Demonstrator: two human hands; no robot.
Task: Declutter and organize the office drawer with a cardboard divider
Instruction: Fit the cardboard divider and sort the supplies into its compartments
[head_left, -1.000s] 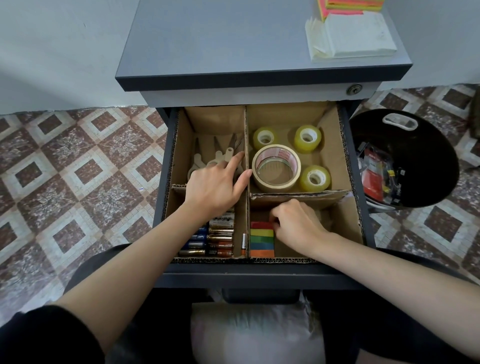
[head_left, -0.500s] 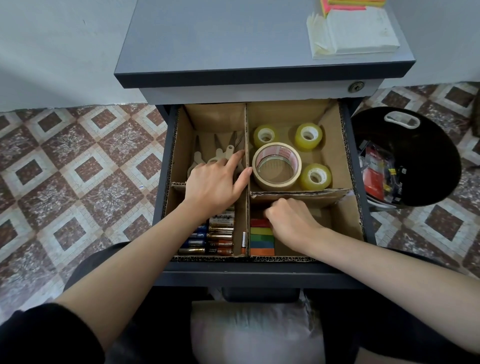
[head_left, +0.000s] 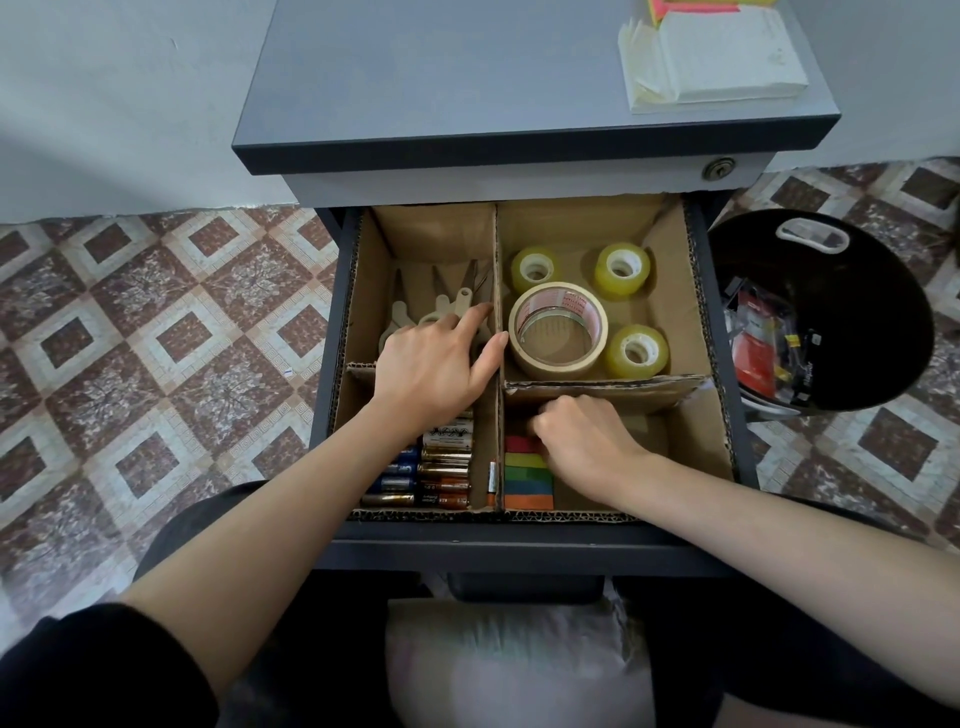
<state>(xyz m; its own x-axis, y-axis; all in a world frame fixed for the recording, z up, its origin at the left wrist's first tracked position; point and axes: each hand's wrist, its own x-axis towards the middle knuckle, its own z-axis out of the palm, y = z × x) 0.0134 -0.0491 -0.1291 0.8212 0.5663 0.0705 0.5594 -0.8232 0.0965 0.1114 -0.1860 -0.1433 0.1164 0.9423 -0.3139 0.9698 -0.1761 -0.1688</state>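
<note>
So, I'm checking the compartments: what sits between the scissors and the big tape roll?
In the head view, the cardboard divider's centre wall stands upright between the scissors and the big tape roll.

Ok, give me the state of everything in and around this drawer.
drawer: pulled open
cardboard divider: seated, four compartments
scissors: lying, back left
batteries: lying in rows, front left
packing tape roll: flat, back right
left hand: open, over scissors
right hand: curled at sticky tabs, grip hidden
bin: open, holds rubbish
</note>
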